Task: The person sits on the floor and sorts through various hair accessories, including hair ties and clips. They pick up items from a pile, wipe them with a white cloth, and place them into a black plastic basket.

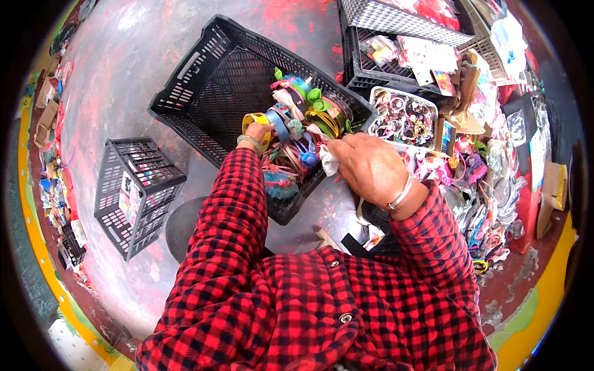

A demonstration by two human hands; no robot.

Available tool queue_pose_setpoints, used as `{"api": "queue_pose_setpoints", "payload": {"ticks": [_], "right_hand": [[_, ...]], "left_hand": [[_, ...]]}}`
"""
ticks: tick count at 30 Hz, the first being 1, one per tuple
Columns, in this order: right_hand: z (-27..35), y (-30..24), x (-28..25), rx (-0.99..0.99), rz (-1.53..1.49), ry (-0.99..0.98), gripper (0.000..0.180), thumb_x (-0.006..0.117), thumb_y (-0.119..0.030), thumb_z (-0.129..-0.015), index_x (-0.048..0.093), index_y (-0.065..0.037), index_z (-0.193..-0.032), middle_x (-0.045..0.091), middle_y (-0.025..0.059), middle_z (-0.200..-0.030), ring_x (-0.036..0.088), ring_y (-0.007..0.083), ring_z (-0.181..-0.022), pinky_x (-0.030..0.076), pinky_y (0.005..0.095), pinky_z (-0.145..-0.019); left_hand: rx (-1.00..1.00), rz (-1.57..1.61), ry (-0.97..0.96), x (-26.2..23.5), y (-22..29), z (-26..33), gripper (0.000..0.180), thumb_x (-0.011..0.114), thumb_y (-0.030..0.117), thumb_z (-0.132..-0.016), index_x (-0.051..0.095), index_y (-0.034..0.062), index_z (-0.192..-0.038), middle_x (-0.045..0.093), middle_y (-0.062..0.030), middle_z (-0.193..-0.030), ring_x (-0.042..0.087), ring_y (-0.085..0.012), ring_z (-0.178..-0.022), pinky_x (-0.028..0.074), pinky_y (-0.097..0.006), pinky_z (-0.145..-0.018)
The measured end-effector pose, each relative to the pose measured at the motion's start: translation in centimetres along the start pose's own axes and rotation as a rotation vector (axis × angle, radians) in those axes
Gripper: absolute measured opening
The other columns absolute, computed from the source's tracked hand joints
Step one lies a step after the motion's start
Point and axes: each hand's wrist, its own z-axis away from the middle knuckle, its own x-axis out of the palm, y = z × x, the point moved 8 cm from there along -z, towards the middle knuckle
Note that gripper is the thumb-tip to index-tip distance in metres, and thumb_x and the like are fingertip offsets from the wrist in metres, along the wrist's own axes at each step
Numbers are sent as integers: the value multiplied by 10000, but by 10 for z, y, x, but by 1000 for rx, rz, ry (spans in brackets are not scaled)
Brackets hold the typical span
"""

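The black crate sits at an angle on the grey, red-stained floor. Its far left portion is bare; the pile of headbands and hair accessories occupies the near right portion.

Left hand: positioned inside the crate, at the left edge of the pile. The fingers are partly bent at a yellow band, beside a light blue band. Whether the grip is closed cannot be determined.

Right hand: positioned over the near right rim of the crate. The fingers are bent together, with the thumb side toward the pile, and pinch a white fabric piece. This piece hangs below the fingertips at the right side of the pile.

Pile contents: green leaf-shaped pieces at the upper part; a fluffy blue item at the lower end, near the crate wall.

Surroundings: a smaller black basket stands to the left, apart from the crate. A white tray of assorted hair ties lies just beyond the crate's right end. Behind the tray, a black crate of packages supports a pale lattice crate.
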Motion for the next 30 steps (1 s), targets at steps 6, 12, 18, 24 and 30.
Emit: {"api": "queue_pose_setpoints", "payload": {"ticks": [6,12,18,24,30], "right_hand": [[-4,-1,3,-11,-3,10,283,577,-50,-700,540,-5,-977,553,138,-774,554,314,-751,453,385,-650],[-6,-5,4,-36,-24,56,110,557,-68,-707,496,-47,-796,530,123,-732,551,301,-716,452,394,-629],[-6,-5,6,-32,-3,50,110,553,-72,-709,499,-46,-801,533,117,-734,553,295,-717,453,392,-631],[-4,-6,9,-12,2,-20,286,580,-59,-706,525,-7,-981,546,136,-773,552,315,-762,455,390,-658],[-5,-16,6,-56,-3,23,101,557,-70,-705,506,-40,-786,528,112,-734,551,292,-731,453,385,-651]], "left_hand": [[134,145,-3,3,18,2,160,610,193,-815,601,35,-796,641,-83,-708,569,-175,-554,433,-295,-524],[-3,103,-99,17,-2,-7,153,606,203,-820,570,66,-877,645,-82,-738,573,-176,-576,426,-303,-479],[34,40,-39,19,5,-25,201,605,198,-828,610,4,-778,652,-96,-701,600,-171,-572,432,-299,-482],[46,81,63,13,4,-16,176,658,197,-792,610,27,-806,649,-103,-727,606,-182,-565,431,-297,-471],[121,96,161,-20,-16,-56,244,614,240,-806,609,6,-872,644,-114,-857,626,-228,-622,486,-354,-578]]}}
